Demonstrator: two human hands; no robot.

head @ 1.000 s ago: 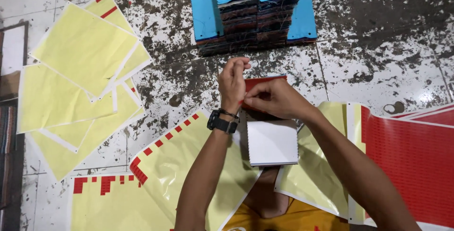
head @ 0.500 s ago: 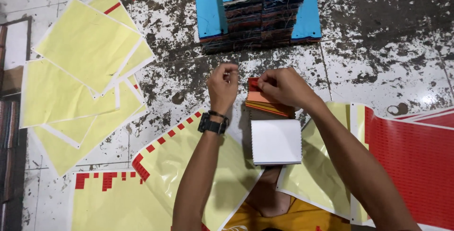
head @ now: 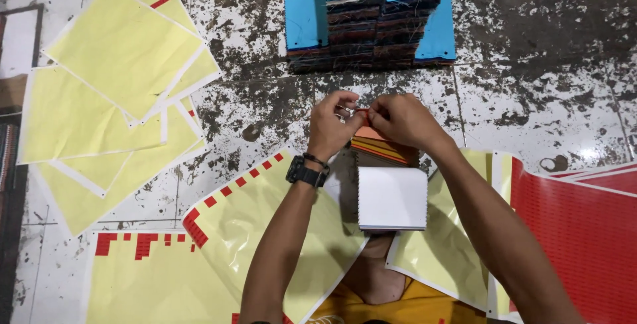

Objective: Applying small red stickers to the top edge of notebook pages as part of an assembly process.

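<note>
We are working with both hands over a small stack of fabric swatches (head: 383, 146) that is lying on the stained floor (head: 531, 65) just in front of us. Our left hand (head: 332, 124), with a black wristwatch (head: 304, 174) on its wrist, is curling its fingers closed around the stack's top left corner, pinching the orange top piece. Our right hand (head: 401, 120) is meeting it there, its fingertips pressed shut on the same edge, touching the left hand's thumb. A white card (head: 393, 198) is lying just below the swatches, against them. Beyond our hands, rows of blue-topped swatch bundles (head: 371, 15) are sitting apart. Yellow backing sheets (head: 113, 98) are spreading to the left, and red sticker sheets (head: 584, 231) are lying to the right.
</note>
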